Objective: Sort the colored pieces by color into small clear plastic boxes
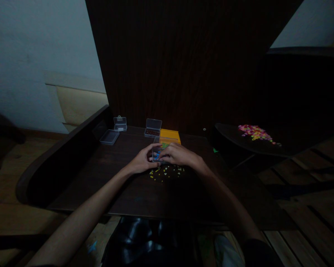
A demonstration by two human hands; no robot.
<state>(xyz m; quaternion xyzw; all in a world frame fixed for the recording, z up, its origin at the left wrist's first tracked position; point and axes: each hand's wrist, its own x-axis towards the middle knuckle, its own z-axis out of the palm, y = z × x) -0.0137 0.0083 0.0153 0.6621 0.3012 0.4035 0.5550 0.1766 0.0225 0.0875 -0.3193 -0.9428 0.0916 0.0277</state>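
My left hand (141,160) grips the left side of a clear plastic box (155,149), thumb at the top and fingers along the near edge. Small blue pieces (156,155) lie inside it. From the right, my right hand (174,153) reaches over the box with bent fingers pressed together among the pieces; whatever is between its fingertips is hidden. Just behind are green pieces (164,145) and an orange-yellow box (169,135), partly covered by the hands. Tiny yellow and whitish pieces (165,172) are scattered on the dark tabletop (111,185) in front.
An open clear box (152,132) with dark reddish pieces stands at the back. Farther left are a small open clear case (120,124) and a flat clear tray (109,137). Pink and yellow pieces (254,132) are heaped on a dark surface at right. A raised side panel (64,152) borders the left.
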